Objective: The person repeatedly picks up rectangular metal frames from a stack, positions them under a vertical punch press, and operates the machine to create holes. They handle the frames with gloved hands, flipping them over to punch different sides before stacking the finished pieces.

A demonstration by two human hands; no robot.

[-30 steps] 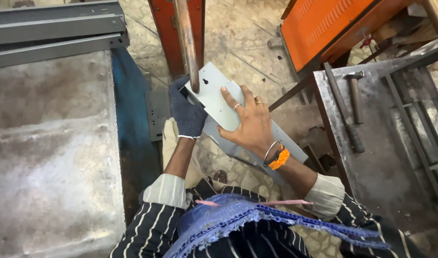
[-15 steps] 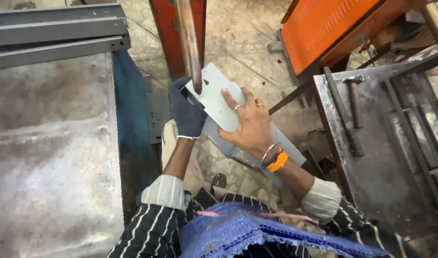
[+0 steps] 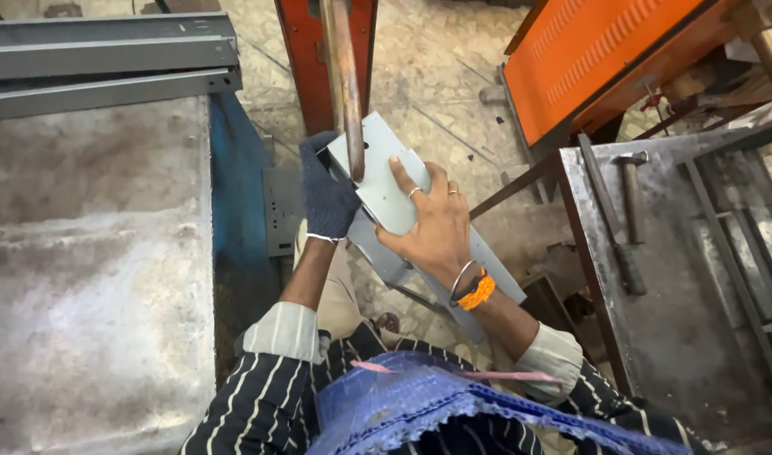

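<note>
Little has shifted since a moment ago: both hands stay on the same grey metal sheet (image 3: 384,181), which remains under the rusty vertical rod (image 3: 345,84), though the view now sits a touch closer.

That sheet is a folded, pale grey piece held tilted above the stone floor (image 3: 453,93), its upper end touching the tip of the rod, its lower end running down past the right wrist. A left hand (image 3: 325,187) in a dark blue glove is clamped on the sheet's left edge, fingers wrapped around it. Bare, with rings and an orange band at the wrist, the right hand (image 3: 432,226) lies flat on top of the sheet, fingers spread and pressing down.

Behind the rod stands a red post (image 3: 306,50). To the right, a hammer (image 3: 630,198) lies on a dusty metal surface (image 3: 681,337), near an orange machine cover (image 3: 605,50). To the left is another grey surface (image 3: 91,253).
</note>
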